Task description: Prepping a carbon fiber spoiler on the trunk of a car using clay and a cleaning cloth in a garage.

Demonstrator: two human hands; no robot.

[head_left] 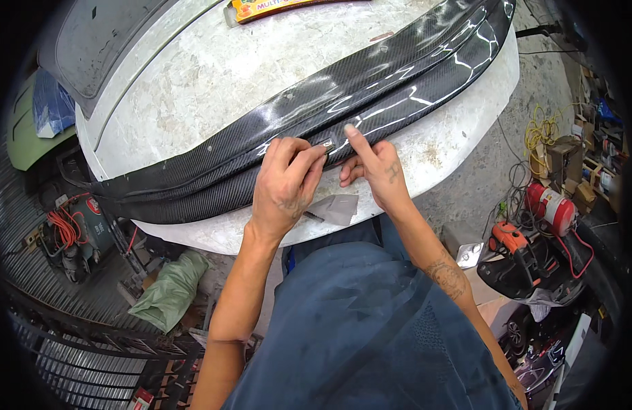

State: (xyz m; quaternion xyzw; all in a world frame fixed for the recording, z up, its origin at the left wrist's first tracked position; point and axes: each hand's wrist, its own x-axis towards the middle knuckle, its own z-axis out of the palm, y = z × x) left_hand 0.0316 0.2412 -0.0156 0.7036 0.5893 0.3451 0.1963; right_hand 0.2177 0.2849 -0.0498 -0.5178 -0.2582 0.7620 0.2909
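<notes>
A long, glossy black carbon-fibre car panel lies curved across a white, stained tabletop. My left hand is at the panel's near edge, its thumb and forefinger pinching a small, flat, light-coloured piece against the surface; its kind is too small to make out. Just to the right, my right hand grips that same edge, thumb on top and the other fingers curled at the front and partly hidden. A creased grey sheet, like sandpaper, rests on the table between my wrists.
A yellow-orange printed box lies at the table's far side. On the right floor are an orange power tool, a red cylinder and a yellow cord. A green sack and a coiled orange hose are at left.
</notes>
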